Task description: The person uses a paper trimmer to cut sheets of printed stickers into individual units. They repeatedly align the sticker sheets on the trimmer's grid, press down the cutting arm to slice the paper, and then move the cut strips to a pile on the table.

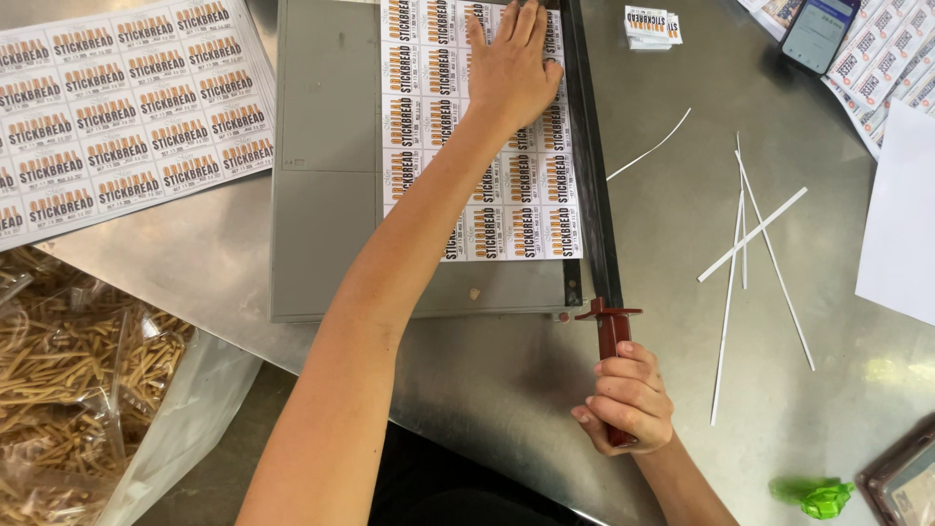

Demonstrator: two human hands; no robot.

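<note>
A grey paper cutter (326,185) lies on a metal table. A printed label sheet (409,107) rests on its bed against the black blade arm (589,166). My left hand (511,68) lies flat on the sheet near its far end, fingers spread. My right hand (628,399) grips the dark red handle (612,326) at the near end of the blade arm, which is down along the sheet's right edge.
Another label sheet (117,107) lies far left. Several thin white paper strips (750,239) are scattered right of the cutter. A small stack of cut labels (651,26), a phone (820,31), more sheets, white paper (901,224), bags of sticks (68,380) and green scrap (818,495) surround it.
</note>
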